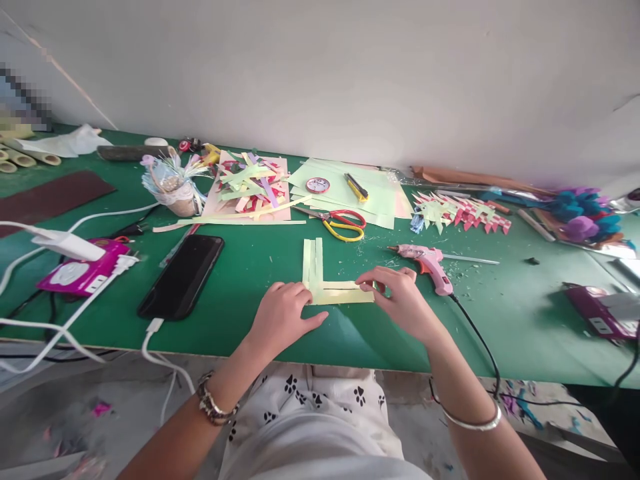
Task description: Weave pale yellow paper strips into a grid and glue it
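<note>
Pale green paper strips (pixel 307 260) run away from me and meet pale yellow paper strips (pixel 345 294) laid sideways, forming an L on the green table. My left hand (pixel 283 313) rests at the corner of the L, fingertips on the paper and thumb stretched apart. At the right end of the yellow strips, my right hand (pixel 400 297) pinches the upper strip between thumb and fingers. Scissors (pixel 345 225) with red and yellow handles lie beyond the strips. A pink glue gun (pixel 427 263) lies to the right of my right hand.
A black phone (pixel 183 277) and a purple power adapter (pixel 87 267) with white cables lie left. Behind are a pile of paper strips (pixel 250 183), green sheets (pixel 320 170), a yellow cutter (pixel 357 188) and folded paper chains (pixel 465 212). The glue gun's cord (pixel 480 333) hangs over the front edge.
</note>
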Tool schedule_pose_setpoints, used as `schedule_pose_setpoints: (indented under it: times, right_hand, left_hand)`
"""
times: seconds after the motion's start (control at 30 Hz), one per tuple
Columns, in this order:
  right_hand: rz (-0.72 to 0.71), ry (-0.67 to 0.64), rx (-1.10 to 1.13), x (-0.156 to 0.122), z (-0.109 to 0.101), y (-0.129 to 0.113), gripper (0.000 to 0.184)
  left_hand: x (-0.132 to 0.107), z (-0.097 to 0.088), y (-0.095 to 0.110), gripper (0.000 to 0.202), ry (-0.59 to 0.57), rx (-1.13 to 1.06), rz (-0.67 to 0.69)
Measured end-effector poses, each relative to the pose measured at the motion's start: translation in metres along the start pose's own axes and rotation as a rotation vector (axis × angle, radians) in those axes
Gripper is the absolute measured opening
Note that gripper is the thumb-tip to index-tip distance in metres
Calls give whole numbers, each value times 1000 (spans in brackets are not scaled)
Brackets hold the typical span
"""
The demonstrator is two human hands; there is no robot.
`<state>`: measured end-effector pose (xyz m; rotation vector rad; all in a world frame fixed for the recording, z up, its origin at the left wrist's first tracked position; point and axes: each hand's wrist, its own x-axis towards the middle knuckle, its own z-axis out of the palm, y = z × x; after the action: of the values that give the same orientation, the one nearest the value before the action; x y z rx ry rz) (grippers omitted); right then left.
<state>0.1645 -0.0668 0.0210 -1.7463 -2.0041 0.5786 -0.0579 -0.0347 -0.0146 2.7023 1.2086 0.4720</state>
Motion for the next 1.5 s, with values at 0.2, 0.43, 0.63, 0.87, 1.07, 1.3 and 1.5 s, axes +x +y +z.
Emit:
schedule_pose_setpoints:
  times: [0.2, 0.43, 0.63, 0.87, 1.07, 1.3, 1.5]
  right_hand:
    - [-77, -134, 72, 10, 12, -17, 25]
    - [-137, -187, 539, 12, 34, -16, 35]
    - [-169, -19, 370, 3, 38, -15, 28]
    - [80, 363, -34, -18, 22, 30, 22]
    - [581, 433, -445, -25, -18, 102, 30]
    - [539, 353, -398, -17, -19, 119, 17]
    - [443, 434, -320, -41, -6, 74, 29]
  left_hand:
    - [9, 10, 13, 40, 97, 216, 4]
    - [12, 13, 21, 42, 213, 226, -56]
    - [11, 7, 18, 38, 173, 148, -117]
    - [2, 7, -1, 31, 213, 0, -208]
    - [-2, 7, -12, 37, 235, -24, -261]
    - [-2, 0, -9, 45, 157, -141, -265]
    - [-3, 4, -8, 40, 129, -268, -293]
